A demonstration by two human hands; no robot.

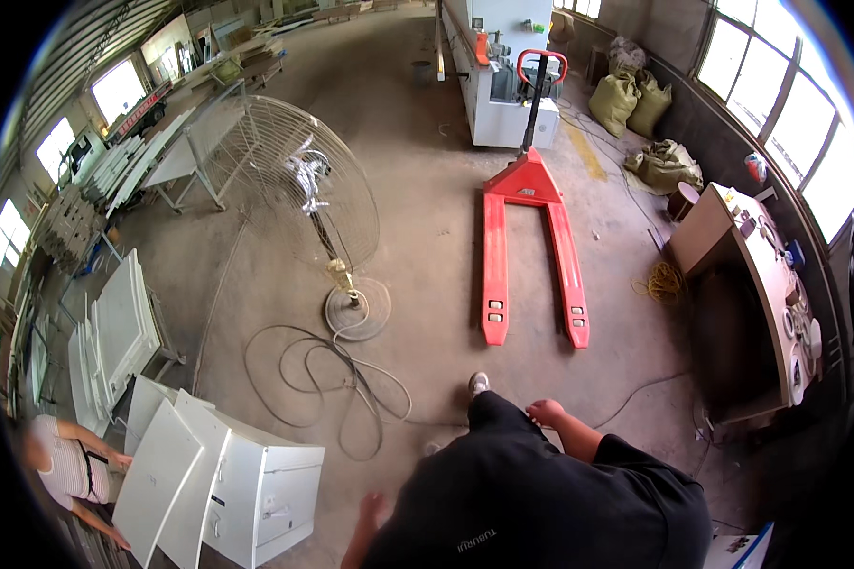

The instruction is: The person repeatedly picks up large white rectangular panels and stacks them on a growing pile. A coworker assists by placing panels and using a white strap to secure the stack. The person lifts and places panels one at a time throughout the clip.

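Note:
My right hand (546, 412) is held in front of my body, its fingers curled in. A pale patch shows beside its wrist, and whether the hand holds anything I cannot make out. My left hand (372, 509) hangs low by my side, smeared, its fingers unclear. It is nearest to a white cabinet (289, 493) on the left. Ahead of me a red pallet jack (527, 175) stands on the floor with its two forks pointing toward me. Neither hand touches it.
A large stand fan (346, 204) stands front left, its looped cable (327, 365) lying on the floor. At lower left a person (76, 465) has both hands at white panels (161, 474). A cluttered workbench (764, 275) is on the right. Sacks (617, 100) lean by the wall.

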